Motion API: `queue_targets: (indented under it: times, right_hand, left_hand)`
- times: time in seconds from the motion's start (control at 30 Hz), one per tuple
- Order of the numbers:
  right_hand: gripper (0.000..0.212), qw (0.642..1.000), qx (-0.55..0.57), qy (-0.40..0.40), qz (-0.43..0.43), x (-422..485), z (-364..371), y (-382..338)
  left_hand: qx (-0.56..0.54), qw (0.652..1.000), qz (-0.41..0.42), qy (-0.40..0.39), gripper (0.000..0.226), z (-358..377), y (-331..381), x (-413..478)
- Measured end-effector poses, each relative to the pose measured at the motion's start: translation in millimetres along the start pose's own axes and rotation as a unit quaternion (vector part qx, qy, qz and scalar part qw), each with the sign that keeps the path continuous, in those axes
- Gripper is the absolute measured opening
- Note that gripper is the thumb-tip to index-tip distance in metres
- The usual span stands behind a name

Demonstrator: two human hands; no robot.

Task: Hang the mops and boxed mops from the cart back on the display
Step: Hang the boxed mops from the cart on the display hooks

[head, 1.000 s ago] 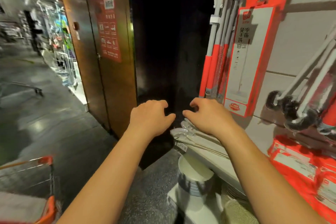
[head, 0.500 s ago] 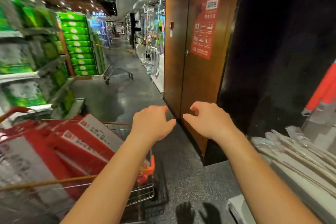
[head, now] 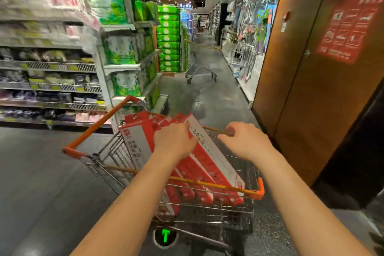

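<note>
Left hand [head: 175,141], in the head view, lies over the upper ends of the boxed mops [head: 218,158] leaning in the cart [head: 259,190]; I cannot tell whether it grips one. Right hand [head: 245,141] hovers beside, loosely curled and holding nothing. I judge this the pick-up step; the next move calls for a firm grip and lifting a box clear of the rim.
</note>
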State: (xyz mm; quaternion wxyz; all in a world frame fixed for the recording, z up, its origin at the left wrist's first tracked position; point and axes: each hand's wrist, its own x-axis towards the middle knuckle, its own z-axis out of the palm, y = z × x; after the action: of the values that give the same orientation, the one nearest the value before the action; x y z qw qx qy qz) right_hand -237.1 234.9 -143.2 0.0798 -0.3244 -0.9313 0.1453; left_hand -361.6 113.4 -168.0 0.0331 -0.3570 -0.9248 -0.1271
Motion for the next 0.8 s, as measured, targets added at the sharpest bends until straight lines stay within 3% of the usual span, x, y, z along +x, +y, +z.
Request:
queue_targets:
  times: [0.37,0.8]
  right_hand:
    - [0.038,0.999,0.003,-0.025,-0.040,94.3,54.3,-21.5]
    - [0.047,0.986,0.039,-0.126,-0.105,306.8,103.4,29.5]
  left_hand:
    - [0.000,0.998,-0.063,-0.010,0.040,39.3,-44.5,63.9]
    - [0.011,0.983,-0.183,-0.022,0.045,111.5,-21.2,215.6]
